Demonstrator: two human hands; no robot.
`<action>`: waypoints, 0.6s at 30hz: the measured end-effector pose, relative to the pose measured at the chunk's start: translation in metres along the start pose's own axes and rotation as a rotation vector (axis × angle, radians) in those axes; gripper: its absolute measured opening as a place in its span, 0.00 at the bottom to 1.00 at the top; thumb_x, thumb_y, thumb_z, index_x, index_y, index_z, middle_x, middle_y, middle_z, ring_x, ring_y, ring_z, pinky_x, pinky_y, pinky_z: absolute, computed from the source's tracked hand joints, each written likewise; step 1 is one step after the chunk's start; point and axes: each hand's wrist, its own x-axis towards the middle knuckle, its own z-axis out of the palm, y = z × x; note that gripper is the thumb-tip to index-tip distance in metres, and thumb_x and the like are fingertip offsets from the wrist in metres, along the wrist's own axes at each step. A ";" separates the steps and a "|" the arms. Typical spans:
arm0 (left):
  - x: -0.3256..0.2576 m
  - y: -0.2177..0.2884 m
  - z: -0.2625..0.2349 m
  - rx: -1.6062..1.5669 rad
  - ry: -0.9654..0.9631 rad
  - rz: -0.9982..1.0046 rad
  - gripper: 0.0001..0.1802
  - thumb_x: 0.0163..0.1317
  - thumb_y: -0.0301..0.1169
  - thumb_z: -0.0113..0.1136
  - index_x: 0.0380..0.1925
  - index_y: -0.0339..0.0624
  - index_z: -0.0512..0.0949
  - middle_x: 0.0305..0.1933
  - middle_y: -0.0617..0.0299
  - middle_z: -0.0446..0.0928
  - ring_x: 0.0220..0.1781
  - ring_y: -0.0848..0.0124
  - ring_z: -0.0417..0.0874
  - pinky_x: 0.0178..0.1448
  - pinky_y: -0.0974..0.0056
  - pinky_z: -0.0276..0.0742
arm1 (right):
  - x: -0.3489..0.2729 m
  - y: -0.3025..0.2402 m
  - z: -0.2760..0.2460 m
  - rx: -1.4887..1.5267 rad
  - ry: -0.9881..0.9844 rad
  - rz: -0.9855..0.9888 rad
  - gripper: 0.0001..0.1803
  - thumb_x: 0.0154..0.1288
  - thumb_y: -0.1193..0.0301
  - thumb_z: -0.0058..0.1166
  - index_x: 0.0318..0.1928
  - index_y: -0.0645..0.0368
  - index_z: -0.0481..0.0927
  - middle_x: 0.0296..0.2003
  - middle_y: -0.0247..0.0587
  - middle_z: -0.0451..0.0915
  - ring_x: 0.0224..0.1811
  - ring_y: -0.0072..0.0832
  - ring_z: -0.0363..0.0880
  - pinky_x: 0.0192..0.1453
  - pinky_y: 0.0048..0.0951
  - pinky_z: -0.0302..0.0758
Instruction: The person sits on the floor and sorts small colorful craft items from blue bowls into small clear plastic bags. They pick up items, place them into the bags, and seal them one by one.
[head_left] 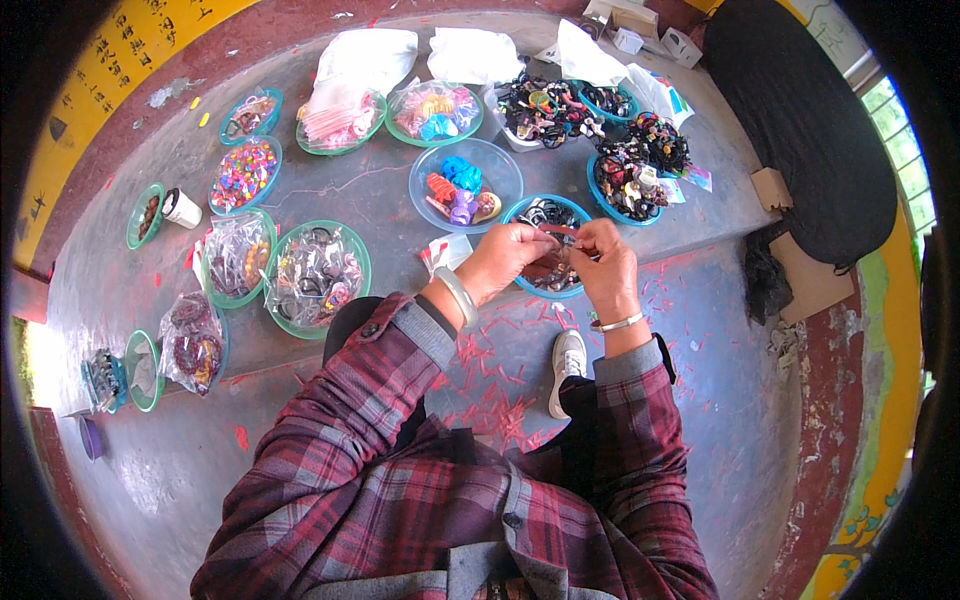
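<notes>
Both my hands are raised over a blue-rimmed basket (580,292) that holds dark hair ties and other small pieces. My left hand (497,260), with a pale bangle on its wrist, is closed in a pinch on one end of a thin reddish strip (556,229). Close by on the right, my right hand (610,268) wears a metal bracelet and has its fingers pinched together near the strip's other end. Whatever lies between those right fingertips is too small to make out. My fingers hide part of the basket.
A clear bowl (420,190) of bright pieces stands just beyond. Baskets of black hair accessories (628,215) lie to the right. Left are green baskets (368,258) of bagged hair ties. Red scraps (505,420) litter the lower floor around my shoe (567,365), below a step edge.
</notes>
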 end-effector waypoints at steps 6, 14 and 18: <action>-0.002 0.003 0.001 -0.061 0.074 0.042 0.13 0.61 0.30 0.50 0.40 0.31 0.74 0.37 0.55 0.77 0.37 0.70 0.80 0.41 0.68 0.78 | 0.004 -0.006 -0.003 0.434 0.052 0.148 0.12 0.50 0.76 0.59 0.36 0.61 0.74 0.23 0.32 0.76 0.26 0.16 0.72 0.28 0.17 0.69; -0.001 0.004 0.002 -0.001 0.044 0.086 0.14 0.63 0.33 0.48 0.40 0.32 0.74 0.39 0.55 0.77 0.38 0.70 0.80 0.41 0.69 0.78 | 0.002 0.010 0.002 0.617 -0.127 0.370 0.07 0.52 0.74 0.60 0.33 0.64 0.80 0.24 0.30 0.77 0.25 0.15 0.70 0.28 0.16 0.65; -0.001 0.004 0.003 0.012 0.051 0.096 0.14 0.63 0.33 0.48 0.41 0.33 0.74 0.39 0.56 0.77 0.40 0.70 0.80 0.40 0.69 0.78 | 0.002 0.010 0.002 0.703 -0.102 0.448 0.06 0.52 0.73 0.59 0.31 0.62 0.82 0.23 0.30 0.77 0.24 0.15 0.69 0.27 0.16 0.63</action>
